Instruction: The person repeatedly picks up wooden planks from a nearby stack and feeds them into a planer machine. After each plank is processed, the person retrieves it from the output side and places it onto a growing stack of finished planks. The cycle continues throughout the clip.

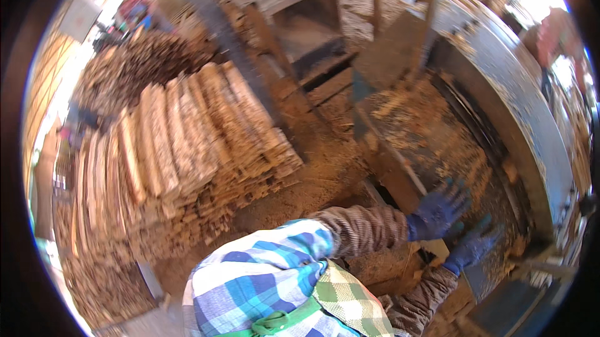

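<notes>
My left hand (439,211), in a blue work glove, is stretched out over the near end of a dark machine bed (437,128) strewn with wood chips. Its fingers are spread and nothing shows in them. Close beside it, my right hand (472,247) wears a matching glove and also reaches over the bed with fingers apart. Both seem empty; motion blurs the fingertips, and I cannot tell whether they touch the surface. Brown corduroy sleeves (369,229) cover my forearms.
A tall stack of rough wooden slats (181,143) stands to the left, with another wood pile (134,65) behind it. A curved-looking metal wall (500,96) borders the bed on the right. A steel post (231,37) rises near the stack. People (137,9) are at the far left.
</notes>
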A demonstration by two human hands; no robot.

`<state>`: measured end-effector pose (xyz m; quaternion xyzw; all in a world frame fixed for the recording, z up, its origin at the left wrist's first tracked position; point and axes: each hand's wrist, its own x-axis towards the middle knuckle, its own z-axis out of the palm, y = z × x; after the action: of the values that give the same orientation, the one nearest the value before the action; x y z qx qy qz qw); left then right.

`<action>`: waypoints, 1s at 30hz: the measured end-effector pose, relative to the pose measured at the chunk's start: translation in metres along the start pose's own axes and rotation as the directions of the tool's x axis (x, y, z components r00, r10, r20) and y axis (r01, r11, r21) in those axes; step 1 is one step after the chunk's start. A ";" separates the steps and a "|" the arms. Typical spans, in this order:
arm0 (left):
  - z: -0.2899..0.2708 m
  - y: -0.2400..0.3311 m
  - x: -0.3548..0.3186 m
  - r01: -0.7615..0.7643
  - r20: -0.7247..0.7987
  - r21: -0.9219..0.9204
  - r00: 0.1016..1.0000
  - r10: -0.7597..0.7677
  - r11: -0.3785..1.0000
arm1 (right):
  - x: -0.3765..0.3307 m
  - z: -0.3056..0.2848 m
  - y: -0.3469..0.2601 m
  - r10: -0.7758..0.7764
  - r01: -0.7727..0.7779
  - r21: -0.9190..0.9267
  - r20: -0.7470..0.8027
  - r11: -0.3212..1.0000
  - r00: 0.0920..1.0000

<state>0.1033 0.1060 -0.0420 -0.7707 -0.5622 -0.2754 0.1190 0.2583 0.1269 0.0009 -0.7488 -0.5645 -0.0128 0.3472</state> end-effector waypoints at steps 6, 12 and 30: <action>-0.025 -0.012 0.008 0.066 0.560 -0.166 0.828 0.039 0.984 | 0.009 0.003 0.008 -0.030 0.008 0.116 0.187 0.993 0.982; -0.103 -0.030 -0.222 0.672 0.444 -0.271 0.722 -0.530 0.689 | -0.024 0.002 -0.014 -0.365 0.336 0.179 0.168 0.925 0.916; -0.421 -0.201 -0.506 -0.718 0.183 -0.696 -0.194 -0.964 0.013 | -0.525 -0.051 -0.486 -0.887 -0.489 0.764 0.459 0.421 -0.046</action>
<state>-0.3154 -0.4385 -0.0040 0.1779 -0.1180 -0.9642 -0.1576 -0.3279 -0.2809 0.0694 -0.0789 -0.6731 0.7209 0.1448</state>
